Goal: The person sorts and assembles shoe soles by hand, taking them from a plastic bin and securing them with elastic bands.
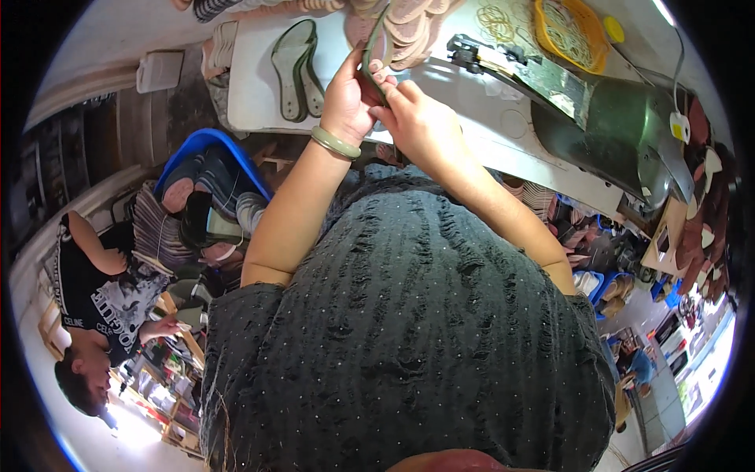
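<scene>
My left hand (350, 98), with a pale green bangle on its wrist, is wrapped round a dark-green-edged shoe sole (373, 49) held up over the far side of the white table (255, 90). The sole stands nearly on edge, so most of its face is turned away. My right hand (421, 118) pinches its edge near the lower end, fingertips close to those of the left. Just left of my hands, a pair of green-rimmed soles (292, 72) lies on the table. Beyond them is a heap of pinkish insoles (409, 30).
A yellow basket (543, 31) of rubber bands stands at the far right, by a dark green machine (621, 130). Below left, a blue bin (200, 141) holds stacked soles. A co-worker (102, 291) is at the left; another person (637, 366) is far right.
</scene>
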`<state>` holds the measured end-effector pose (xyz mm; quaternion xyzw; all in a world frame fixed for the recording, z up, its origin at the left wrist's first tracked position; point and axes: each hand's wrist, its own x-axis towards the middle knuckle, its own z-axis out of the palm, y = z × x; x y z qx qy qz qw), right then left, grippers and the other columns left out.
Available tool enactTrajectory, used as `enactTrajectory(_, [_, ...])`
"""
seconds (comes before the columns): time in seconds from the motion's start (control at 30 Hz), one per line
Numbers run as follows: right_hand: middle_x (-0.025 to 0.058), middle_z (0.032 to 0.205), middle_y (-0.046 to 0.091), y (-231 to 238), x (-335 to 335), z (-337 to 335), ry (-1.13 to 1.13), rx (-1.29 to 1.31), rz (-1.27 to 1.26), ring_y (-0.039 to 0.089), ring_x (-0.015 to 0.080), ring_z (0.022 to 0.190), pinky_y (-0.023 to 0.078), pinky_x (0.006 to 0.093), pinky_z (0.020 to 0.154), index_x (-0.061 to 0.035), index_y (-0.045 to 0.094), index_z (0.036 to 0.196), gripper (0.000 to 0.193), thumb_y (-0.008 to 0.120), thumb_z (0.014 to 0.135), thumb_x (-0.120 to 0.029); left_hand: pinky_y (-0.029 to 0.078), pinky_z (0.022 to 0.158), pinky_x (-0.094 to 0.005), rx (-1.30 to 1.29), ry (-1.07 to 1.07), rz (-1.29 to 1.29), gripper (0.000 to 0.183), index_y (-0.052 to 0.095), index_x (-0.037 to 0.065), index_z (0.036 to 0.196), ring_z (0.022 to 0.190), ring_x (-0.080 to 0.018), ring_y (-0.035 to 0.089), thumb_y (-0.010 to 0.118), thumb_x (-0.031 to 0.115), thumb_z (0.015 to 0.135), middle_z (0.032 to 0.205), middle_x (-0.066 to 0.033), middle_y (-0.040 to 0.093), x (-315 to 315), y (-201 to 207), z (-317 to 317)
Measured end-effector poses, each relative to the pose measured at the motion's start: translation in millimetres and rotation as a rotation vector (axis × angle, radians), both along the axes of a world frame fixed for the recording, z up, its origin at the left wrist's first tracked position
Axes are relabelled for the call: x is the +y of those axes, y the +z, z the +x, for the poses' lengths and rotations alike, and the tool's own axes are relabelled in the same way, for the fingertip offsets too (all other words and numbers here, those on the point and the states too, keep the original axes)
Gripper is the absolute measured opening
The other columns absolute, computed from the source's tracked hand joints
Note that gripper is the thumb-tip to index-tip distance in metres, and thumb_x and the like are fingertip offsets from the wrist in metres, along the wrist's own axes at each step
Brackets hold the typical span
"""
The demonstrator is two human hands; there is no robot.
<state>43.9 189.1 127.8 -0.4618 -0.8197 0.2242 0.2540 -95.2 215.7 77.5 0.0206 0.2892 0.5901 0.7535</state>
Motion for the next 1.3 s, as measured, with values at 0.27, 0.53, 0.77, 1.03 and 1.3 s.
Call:
enactTrajectory(0.27, [0.0087,0.08,0.06,-23.8,11.9,2.0,0.032,0.257,-0.263,0.063,0.0285,0.072,0.051,0.0373,0.068,-0.0076,0.067,0.097,0.023,0.065,0.083,-0.026,0.036,0.062,-0.0232,-0.759,0.035,-0.012,0.061,0.035,-0.009,0.132,0.07,-0.0119,0.035,0.056,0.023,0.086,0.087,-0.0055,0.036,-27.6,5.5,-47.9])
enactTrajectory(0.53, [0.0163,0.107,0.055,-121.2,1.9,45.9,0.017,-0.385,-0.208,0.053,0.0323,0.103,0.046,0.0395,0.088,-0.0035,0.052,0.123,0.063,0.076,0.071,-0.029,0.039,0.062,-0.024,-0.66,0.052,0.03,0.062,0.029,-0.007,0.138,0.073,-0.0139,0.036,0.052,0.025,0.09,0.095,-0.0099,0.037,-30.6,-2.1,-67.6])
enactTrajectory(0.77, [0.0178,0.111,0.054,-142.1,-3.8,53.3,0.023,-0.35,-0.179,0.051,0.0333,0.104,0.044,0.0399,0.09,-0.0005,0.05,0.123,0.066,0.077,0.066,-0.019,0.046,0.069,-0.0296,-0.373,0.141,-0.046,0.055,0.042,-0.01,0.128,0.086,-0.0215,0.05,0.049,0.03,0.09,0.122,-0.0243,0.047,-26.5,-11.8,-75.4])
enactTrajectory(1.03, [0.0184,0.11,0.055,-141.2,3.1,56.8,-0.004,-0.29,-0.251,0.053,0.0335,0.106,0.044,0.0406,0.092,-0.001,0.053,0.119,0.06,0.075,0.068,-0.024,0.046,0.085,-0.0358,1.292,0.534,-0.178,0.052,0.048,-0.007,0.118,0.097,-0.0284,0.055,0.053,0.037,0.092,0.112,-0.02,0.051,29.7,-72.9,-121.6])
enactTrajectory(1.3, [0.014,0.098,0.063,-141.1,11.1,73.4,-0.041,-0.184,-0.443,0.061,0.0289,0.093,0.048,0.0376,0.085,-0.0008,0.06,0.115,0.054,0.074,0.072,-0.031,0.032,0.103,-0.0413,2.055,0.35,0.055,0.056,0.037,-0.008,0.13,0.122,-0.0401,0.039,0.055,0.026,0.088,0.132,-0.0279,0.034,21.1,-68.8,-104.5])
